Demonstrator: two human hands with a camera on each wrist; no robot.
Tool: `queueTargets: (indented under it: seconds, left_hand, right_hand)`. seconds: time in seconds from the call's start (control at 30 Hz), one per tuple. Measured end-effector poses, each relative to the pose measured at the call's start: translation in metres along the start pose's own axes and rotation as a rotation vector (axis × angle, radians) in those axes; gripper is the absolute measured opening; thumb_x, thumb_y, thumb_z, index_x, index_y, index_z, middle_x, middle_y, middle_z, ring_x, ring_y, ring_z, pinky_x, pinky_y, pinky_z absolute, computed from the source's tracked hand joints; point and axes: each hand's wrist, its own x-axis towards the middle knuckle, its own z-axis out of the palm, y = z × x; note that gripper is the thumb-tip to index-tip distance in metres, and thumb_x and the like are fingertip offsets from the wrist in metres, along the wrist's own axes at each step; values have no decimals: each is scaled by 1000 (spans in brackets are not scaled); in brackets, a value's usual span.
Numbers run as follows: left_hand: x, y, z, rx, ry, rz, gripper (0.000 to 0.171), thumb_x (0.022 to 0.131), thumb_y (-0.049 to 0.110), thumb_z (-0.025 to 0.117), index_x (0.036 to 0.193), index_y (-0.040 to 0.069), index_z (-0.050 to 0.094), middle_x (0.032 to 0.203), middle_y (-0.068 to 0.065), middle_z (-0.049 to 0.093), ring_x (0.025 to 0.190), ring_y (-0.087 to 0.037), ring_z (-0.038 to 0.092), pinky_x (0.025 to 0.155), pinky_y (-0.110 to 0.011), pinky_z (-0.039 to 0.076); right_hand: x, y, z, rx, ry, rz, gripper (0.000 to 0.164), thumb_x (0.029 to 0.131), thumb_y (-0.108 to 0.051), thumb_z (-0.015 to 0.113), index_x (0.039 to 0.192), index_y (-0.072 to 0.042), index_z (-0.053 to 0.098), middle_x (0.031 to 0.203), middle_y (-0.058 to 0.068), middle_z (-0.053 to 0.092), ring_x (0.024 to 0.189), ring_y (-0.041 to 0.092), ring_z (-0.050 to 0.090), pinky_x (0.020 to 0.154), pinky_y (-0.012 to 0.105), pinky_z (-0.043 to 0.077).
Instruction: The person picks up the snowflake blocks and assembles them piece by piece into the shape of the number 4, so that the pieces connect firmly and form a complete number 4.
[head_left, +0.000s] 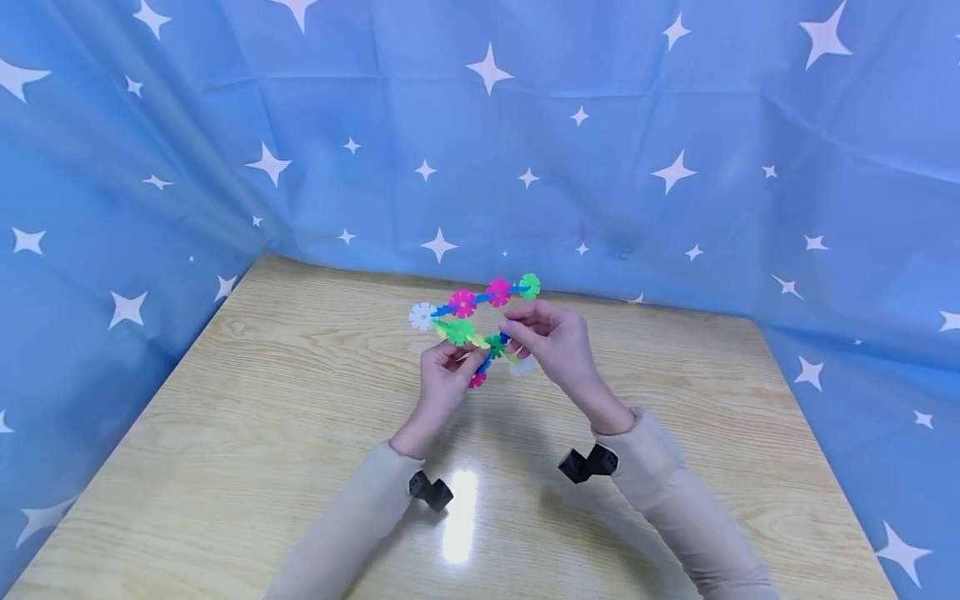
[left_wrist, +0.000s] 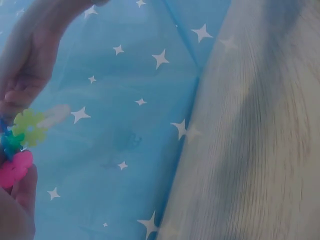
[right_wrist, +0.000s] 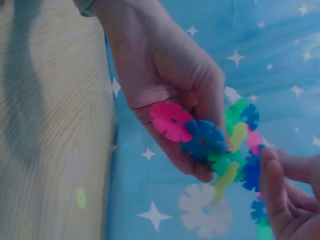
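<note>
Both hands hold up a branching chain of plastic snowflake discs in pink, green, blue, yellow and white above the table. My left hand (head_left: 442, 379) pinches the chain from below, close to a green disc (head_left: 497, 346). Beside that palm, a pink disc (right_wrist: 170, 121) and a blue disc (right_wrist: 201, 141) show in the right wrist view. My right hand (head_left: 555, 342) pinches a dark blue disc (right_wrist: 251, 170) next to the green one. One arm of the chain reaches away past a white disc (head_left: 422, 316) to a bright green end disc (head_left: 529, 287). A translucent white disc (right_wrist: 205, 212) sticks out on another side.
The wooden table (head_left: 262, 417) spreads under both arms. A blue curtain with white stars (head_left: 600, 208) hangs behind and along the sides. One small yellow-green disc (right_wrist: 81, 198) lies on the wood in the right wrist view. Black cameras (head_left: 588, 462) sit at both wrists.
</note>
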Motion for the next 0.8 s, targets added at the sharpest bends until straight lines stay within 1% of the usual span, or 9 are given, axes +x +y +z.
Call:
queueTargets:
  seconds: [0.03, 0.13, 0.23, 0.37, 0.4, 0.47, 0.6, 0.73, 0.8]
  left_hand:
    - [0, 0, 1, -10, 1, 4, 10, 85, -9, 61, 88, -19, 61, 77, -2, 66, 62, -3, 61, 54, -15, 51]
    - [1, -1, 3, -35, 17, 12, 11, 85, -10, 60, 84, -21, 58, 68, 6, 63, 54, -2, 56, 47, -13, 46]
    - [1, -1, 6, -62, 44, 5, 14, 84, -10, 60, 82, -23, 55, 62, 9, 60, 49, -2, 53, 44, -12, 44]
    - [1, 1, 9, -101, 64, -6, 13, 85, -11, 59, 82, -23, 55, 61, 8, 60, 48, -2, 53, 44, -12, 43]
    - [1, 1, 10, -113, 66, -9, 10, 85, -11, 59, 80, -20, 56, 61, 8, 60, 48, -2, 53, 43, -12, 42]
    - [1, 1, 11, -155, 73, -13, 9, 84, -12, 59, 76, -12, 60, 61, 7, 61, 48, -2, 53, 43, -12, 41]
    - [1, 1, 15, -229, 106, -16, 25, 83, -14, 58, 73, 9, 63, 61, 5, 61, 47, -2, 53, 42, -12, 41]
    - [0, 3, 20, -251, 153, -14, 29, 83, -15, 57, 72, 12, 63, 62, 5, 60, 47, -2, 52, 42, -11, 42]
    - [0, 5, 21, -251, 174, -22, 30, 83, -15, 58, 71, 12, 63, 62, 4, 59, 47, -2, 52, 42, -12, 43]
  right_hand:
    - [1, 2, 1, -4, 17, -30, 16, 86, -3, 67, 98, 7, 68, 81, 21, 68, 58, 13, 63, 53, 28, 56]
    - [1, 1, 2, -89, 59, -153, 14, 85, 0, 66, 97, 7, 70, 83, 20, 68, 60, 14, 62, 52, 25, 54]
    - [0, -7, 1, -188, 49, -291, 16, 83, 6, 65, 98, 10, 69, 89, 22, 68, 63, 19, 61, 52, 24, 52]
    - [-3, -20, 0, -235, 14, -360, 22, 79, 12, 66, 101, 14, 65, 95, 25, 67, 71, 29, 64, 55, 28, 53]
    - [-4, -22, 1, -230, 14, -359, 23, 78, 13, 66, 102, 15, 65, 95, 25, 67, 73, 32, 64, 56, 30, 54]
    - [-3, -17, 3, -195, 25, -362, 25, 78, 14, 67, 102, 14, 64, 92, 25, 67, 77, 34, 65, 60, 32, 56]
    - [0, 4, 7, -69, 56, -377, 26, 78, 16, 65, 103, 15, 62, 89, 26, 67, 80, 27, 67, 68, 29, 57]
    - [3, 23, 10, 59, 91, -376, 21, 78, 17, 64, 99, 15, 62, 90, 28, 65, 82, 17, 66, 70, 24, 57]
    - [2, 26, 12, 104, 111, -386, 18, 78, 18, 64, 95, 16, 62, 91, 31, 63, 83, 12, 66, 69, 24, 57]
